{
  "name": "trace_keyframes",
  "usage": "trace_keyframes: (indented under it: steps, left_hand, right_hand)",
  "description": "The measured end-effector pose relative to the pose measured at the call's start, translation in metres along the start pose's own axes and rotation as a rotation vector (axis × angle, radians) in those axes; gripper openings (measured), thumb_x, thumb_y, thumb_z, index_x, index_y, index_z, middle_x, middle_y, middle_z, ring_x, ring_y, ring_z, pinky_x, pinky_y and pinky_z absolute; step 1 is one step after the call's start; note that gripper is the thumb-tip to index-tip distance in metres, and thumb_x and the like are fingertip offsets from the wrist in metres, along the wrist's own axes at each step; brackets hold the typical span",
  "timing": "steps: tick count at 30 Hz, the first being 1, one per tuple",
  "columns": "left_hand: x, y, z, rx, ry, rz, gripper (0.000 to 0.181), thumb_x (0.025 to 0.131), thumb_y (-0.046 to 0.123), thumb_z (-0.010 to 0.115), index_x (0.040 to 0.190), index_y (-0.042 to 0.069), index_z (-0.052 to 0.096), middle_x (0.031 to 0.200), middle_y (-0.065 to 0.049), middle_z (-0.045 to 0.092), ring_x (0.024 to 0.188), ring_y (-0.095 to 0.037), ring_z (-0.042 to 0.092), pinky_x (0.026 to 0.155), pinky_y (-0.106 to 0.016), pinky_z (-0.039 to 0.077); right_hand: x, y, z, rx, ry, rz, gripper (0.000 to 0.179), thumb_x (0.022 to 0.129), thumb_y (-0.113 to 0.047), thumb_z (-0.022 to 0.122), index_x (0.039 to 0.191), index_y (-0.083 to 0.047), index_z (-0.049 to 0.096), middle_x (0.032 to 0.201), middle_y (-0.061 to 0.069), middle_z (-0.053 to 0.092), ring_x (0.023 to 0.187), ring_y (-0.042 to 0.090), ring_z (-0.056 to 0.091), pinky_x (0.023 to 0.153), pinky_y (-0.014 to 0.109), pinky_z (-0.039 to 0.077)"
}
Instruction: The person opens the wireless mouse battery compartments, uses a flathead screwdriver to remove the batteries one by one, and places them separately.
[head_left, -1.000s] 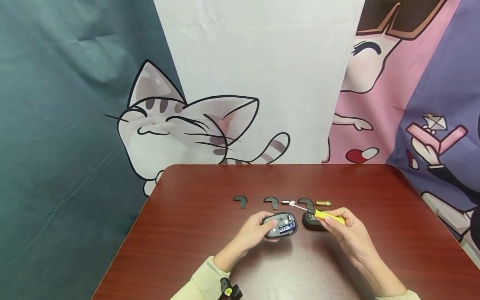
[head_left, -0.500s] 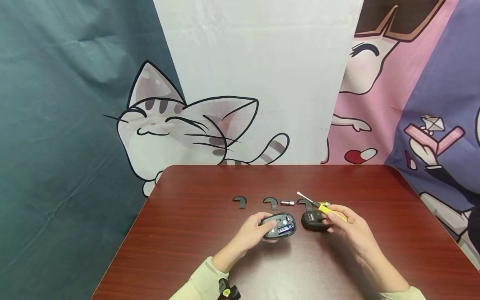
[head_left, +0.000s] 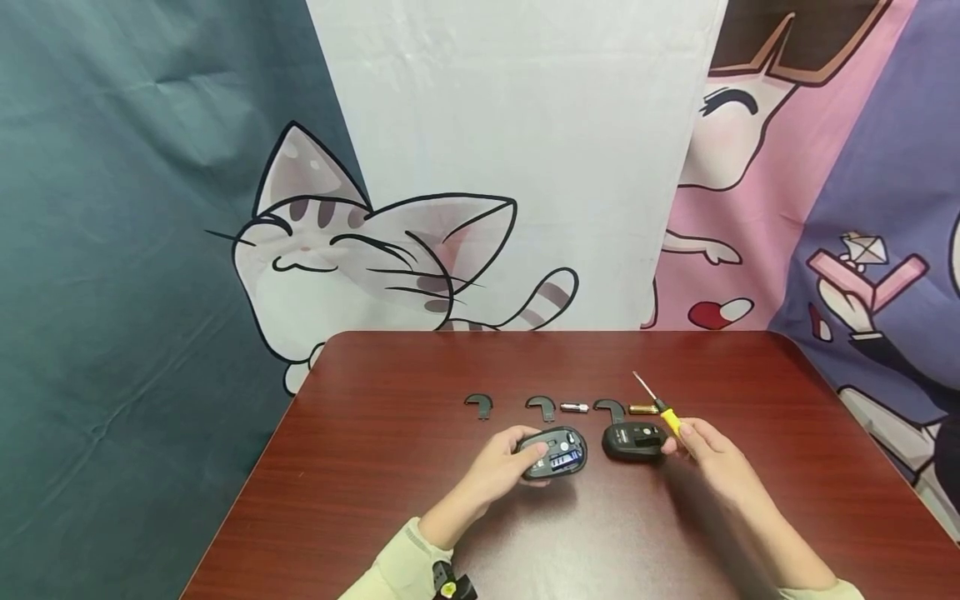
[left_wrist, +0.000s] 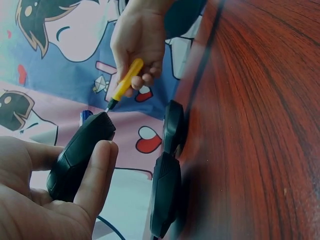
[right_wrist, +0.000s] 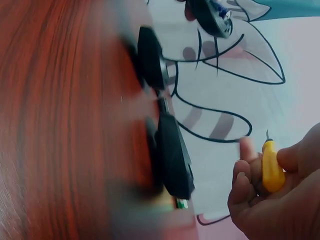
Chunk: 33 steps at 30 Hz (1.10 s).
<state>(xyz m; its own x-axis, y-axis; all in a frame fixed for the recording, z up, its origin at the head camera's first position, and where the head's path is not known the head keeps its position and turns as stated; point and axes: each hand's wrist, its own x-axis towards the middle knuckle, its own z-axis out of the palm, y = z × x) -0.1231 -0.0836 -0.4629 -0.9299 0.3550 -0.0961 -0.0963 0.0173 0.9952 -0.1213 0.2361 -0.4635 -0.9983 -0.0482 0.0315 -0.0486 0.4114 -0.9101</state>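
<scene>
My left hand (head_left: 498,462) holds a computer mouse (head_left: 543,467) underside up, thumb on its base. A blue battery (head_left: 567,459) sits in its uncovered compartment. My right hand (head_left: 716,462) grips a yellow-handled screwdriver (head_left: 670,419) between thumb and fingers, its thin shaft pointing up and away from me. Beside that hand, a second black mouse (head_left: 626,442) lies underside up on the table, its compartment uncovered. In the left wrist view another black mouse (left_wrist: 166,195) shows on the table; in the head view it is not visible, perhaps behind the held one.
Behind the mice, three dark battery covers (head_left: 478,406) lie in a row on the reddish table (head_left: 360,500). A silver battery (head_left: 574,407) and a gold-coloured battery (head_left: 642,409) lie among them. A printed cloth (head_left: 510,150) hangs behind the table.
My right hand has drawn back to the right with the screwdriver, whose tip swung from pointing left to pointing away. The left hand with its mouse has shifted slightly left.
</scene>
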Motion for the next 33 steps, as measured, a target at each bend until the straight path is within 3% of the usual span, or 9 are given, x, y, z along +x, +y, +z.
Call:
trace_keyframes:
  steps: [3,6,8,12,17,25,33]
  left_hand:
    - [-0.001,0.001,-0.001,0.005,0.004,-0.002,0.035,0.102,0.013,0.059,0.128,-0.01,0.055,0.109,-0.018,0.069,0.086,-0.022,0.072,0.073,-0.035,0.067]
    - [-0.001,0.001,-0.002,0.004,0.006,-0.003,0.035,0.102,0.013,0.059,0.129,-0.01,0.055,0.109,-0.018,0.069,0.087,-0.023,0.072,0.073,-0.035,0.067]
    - [-0.002,0.002,-0.003,0.002,0.007,-0.003,0.035,0.102,0.013,0.059,0.129,-0.01,0.055,0.109,-0.018,0.069,0.087,-0.024,0.072,0.073,-0.035,0.067]
    - [-0.003,0.002,-0.005,-0.007,0.006,-0.003,0.035,0.102,0.012,0.059,0.129,-0.011,0.055,0.11,-0.02,0.068,0.087,-0.024,0.072,0.074,-0.036,0.067]
    - [-0.003,0.001,-0.007,-0.009,0.007,0.004,0.035,0.102,0.012,0.059,0.128,-0.012,0.055,0.11,-0.02,0.069,0.087,-0.023,0.072,0.074,-0.036,0.067]
    - [-0.005,-0.001,-0.011,-0.01,0.004,0.011,0.035,0.103,0.012,0.059,0.129,-0.012,0.054,0.11,-0.019,0.068,0.086,-0.021,0.071,0.074,-0.037,0.067]
    - [-0.006,-0.001,-0.013,-0.01,0.006,0.004,0.035,0.102,0.012,0.059,0.129,-0.011,0.055,0.11,-0.019,0.069,0.086,-0.02,0.071,0.076,-0.042,0.066]
  right_hand:
    - [0.001,0.001,-0.005,-0.067,-0.003,0.007,0.032,0.11,-0.019,0.041,0.123,0.008,0.052,0.096,0.006,0.071,0.079,0.007,0.057,0.068,0.019,0.051]
    - [0.005,0.002,-0.01,-0.036,-0.012,0.017,0.03,0.109,-0.013,0.044,0.126,0.012,0.047,0.11,0.025,0.069,0.078,0.005,0.065,0.069,0.019,0.058]
    - [0.008,0.004,-0.013,-0.064,-0.003,0.023,0.032,0.108,-0.013,0.047,0.126,0.013,0.046,0.113,0.029,0.068,0.078,0.006,0.071,0.069,0.017,0.06]
    - [0.013,0.01,-0.023,-0.275,0.047,0.046,0.04,0.106,-0.027,0.055,0.125,0.008,0.053,0.104,0.022,0.071,0.08,0.015,0.073,0.065,0.019,0.056]
    - [0.021,0.017,-0.034,-0.501,0.085,0.053,0.045,0.102,-0.038,0.059,0.119,0.004,0.062,0.095,0.016,0.07,0.082,0.026,0.062,0.059,0.028,0.046]
    - [0.036,0.026,-0.041,-0.617,0.034,0.06,0.04,0.098,-0.03,0.065,0.113,0.007,0.066,0.089,0.016,0.07,0.081,0.031,0.06,0.061,0.033,0.045]
    - [0.048,0.035,-0.043,-0.684,-0.019,0.116,0.041,0.096,-0.028,0.064,0.112,0.009,0.065,0.093,0.023,0.068,0.086,0.041,0.061,0.065,0.049,0.05]
